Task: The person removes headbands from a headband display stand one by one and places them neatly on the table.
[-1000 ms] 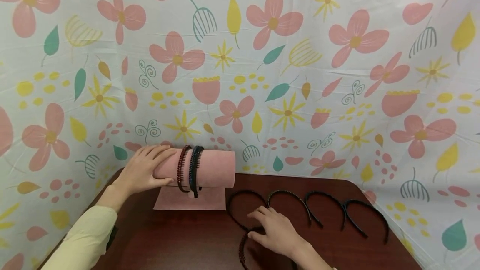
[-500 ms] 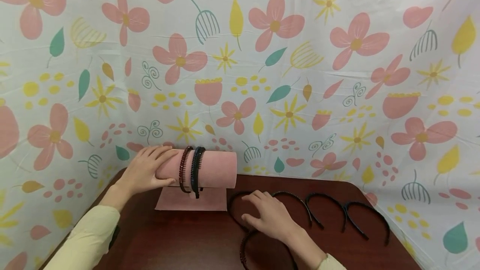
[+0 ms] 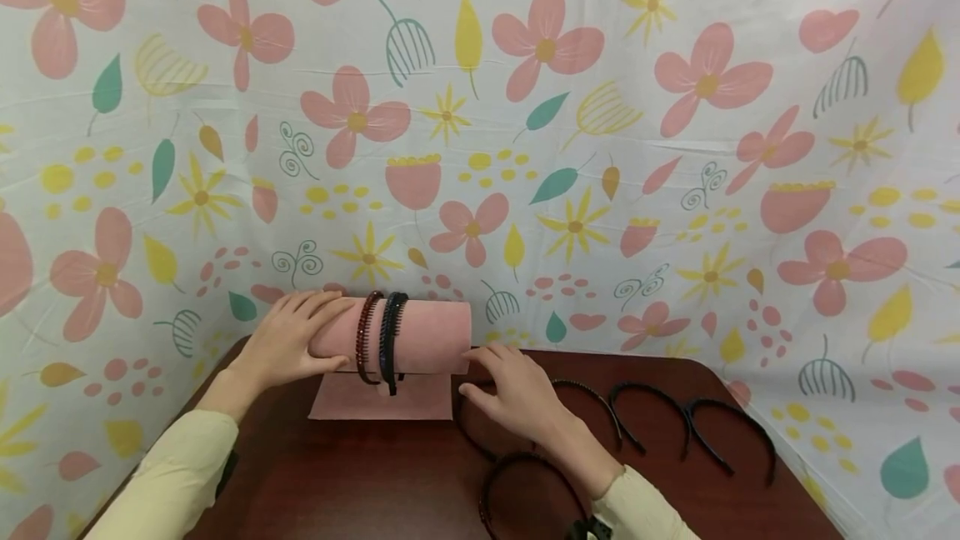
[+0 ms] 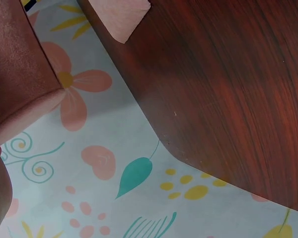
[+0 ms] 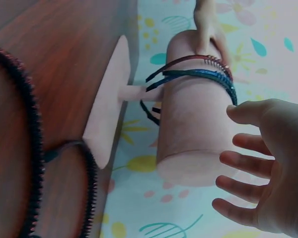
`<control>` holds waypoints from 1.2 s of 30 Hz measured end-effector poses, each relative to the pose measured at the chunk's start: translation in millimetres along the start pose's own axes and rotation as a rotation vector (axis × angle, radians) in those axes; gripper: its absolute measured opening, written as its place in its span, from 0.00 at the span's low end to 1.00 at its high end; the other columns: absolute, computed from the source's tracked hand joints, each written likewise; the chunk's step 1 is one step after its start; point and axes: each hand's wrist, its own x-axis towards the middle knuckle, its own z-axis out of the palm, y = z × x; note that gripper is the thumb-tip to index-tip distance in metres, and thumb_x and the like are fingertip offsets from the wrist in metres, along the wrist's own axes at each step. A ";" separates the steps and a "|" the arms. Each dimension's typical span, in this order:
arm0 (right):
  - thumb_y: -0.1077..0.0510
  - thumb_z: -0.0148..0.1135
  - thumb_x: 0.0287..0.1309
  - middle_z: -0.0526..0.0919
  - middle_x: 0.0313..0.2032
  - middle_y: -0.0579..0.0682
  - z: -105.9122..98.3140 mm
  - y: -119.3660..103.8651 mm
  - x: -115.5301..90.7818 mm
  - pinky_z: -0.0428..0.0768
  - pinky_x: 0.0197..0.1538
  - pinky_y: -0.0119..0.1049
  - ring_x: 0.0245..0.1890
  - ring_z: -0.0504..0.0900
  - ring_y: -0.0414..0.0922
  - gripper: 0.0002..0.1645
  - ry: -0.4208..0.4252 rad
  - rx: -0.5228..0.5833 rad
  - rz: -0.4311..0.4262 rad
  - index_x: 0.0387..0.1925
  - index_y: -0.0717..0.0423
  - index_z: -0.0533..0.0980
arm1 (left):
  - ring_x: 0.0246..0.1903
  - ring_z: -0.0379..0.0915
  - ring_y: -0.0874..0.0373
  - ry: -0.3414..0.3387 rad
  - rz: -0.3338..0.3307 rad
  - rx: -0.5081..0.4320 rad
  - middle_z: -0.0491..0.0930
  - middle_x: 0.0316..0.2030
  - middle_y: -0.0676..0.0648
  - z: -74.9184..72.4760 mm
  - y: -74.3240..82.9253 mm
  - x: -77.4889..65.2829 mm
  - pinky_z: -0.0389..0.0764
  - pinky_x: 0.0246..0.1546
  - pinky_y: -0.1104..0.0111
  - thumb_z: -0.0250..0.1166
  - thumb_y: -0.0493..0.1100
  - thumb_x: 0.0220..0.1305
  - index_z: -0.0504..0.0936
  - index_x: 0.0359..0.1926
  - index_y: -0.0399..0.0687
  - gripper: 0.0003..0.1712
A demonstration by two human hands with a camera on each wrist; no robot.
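A pink velvety headband stand (image 3: 435, 338), a horizontal roll on a flat base, is at the table's left back. Around the roll sit a dark red headband (image 3: 364, 338) and a dark blue one (image 3: 388, 340), side by side, both with comb teeth. My left hand (image 3: 291, 338) grips the roll's left end, fingers over the top and thumb in front. At the other end my right hand (image 3: 517, 390) hovers with fingers spread and nothing in it. In the right wrist view, its thumb and loosely bent fingers (image 5: 243, 186) face the roll's bare right part.
On the brown table (image 3: 360, 482) lie several dark headbands. One reddish headband (image 3: 486, 498) is in front; a black one (image 3: 468, 433) is partly behind my right hand, and a blue one (image 3: 738, 415) lies far right. Floral cloth (image 3: 480, 148) hangs behind.
My right hand has moved up and left, from over the headbands on the table to the roll's right end. My left hand stays on the stand.
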 end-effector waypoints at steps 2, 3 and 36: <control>0.45 0.66 0.61 0.81 0.48 0.46 -0.8 -2.2 4.4 0.81 0.44 0.43 0.47 0.81 0.45 0.24 0.021 -0.008 -0.020 0.56 0.47 0.79 | 0.59 0.71 0.41 -0.007 -0.003 -0.001 0.75 0.62 0.44 -0.2 0.0 0.2 0.68 0.58 0.41 0.71 0.69 0.45 0.73 0.68 0.58 0.48; 0.45 0.67 0.60 0.81 0.48 0.46 -1.3 -3.4 6.4 0.81 0.43 0.42 0.46 0.81 0.45 0.23 0.032 -0.013 -0.030 0.55 0.47 0.79 | 0.59 0.71 0.41 -0.008 -0.004 -0.001 0.75 0.62 0.44 -0.2 0.1 0.2 0.68 0.58 0.41 0.71 0.69 0.45 0.73 0.68 0.58 0.48; 0.30 0.65 0.55 0.74 0.63 0.48 8.5 -36.6 85.0 0.70 0.64 0.58 0.65 0.70 0.52 0.43 -0.039 -0.103 -0.024 0.67 0.44 0.70 | 0.60 0.70 0.42 -0.007 -0.016 0.003 0.76 0.62 0.44 -2.3 1.8 -0.3 0.68 0.60 0.42 0.72 0.69 0.43 0.73 0.68 0.57 0.50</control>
